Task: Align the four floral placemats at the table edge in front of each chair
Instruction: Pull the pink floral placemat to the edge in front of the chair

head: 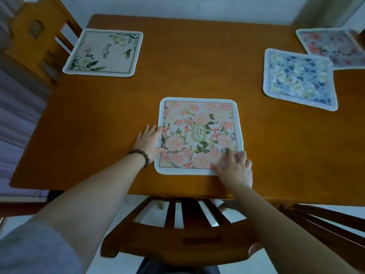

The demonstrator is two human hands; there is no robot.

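A pink floral placemat (199,133) marked "Garden" lies square on the wooden table (197,62), close to the near edge above a chair. My left hand (149,141) rests flat against its left border, fingers spread. My right hand (235,167) presses flat on its near right corner. A white placemat with green leaves (104,52) lies at the far left, in front of the left chair. At the right a blue floral placemat (298,79) lies skewed. It overlaps a pink and purple placemat (331,45) at the far right edge.
A wooden chair back (187,232) with slats stands below the near table edge, between my arms. Another wooden chair (33,36) stands at the far left. A dark chair part (335,220) shows at the near right. A white wall runs behind the table.
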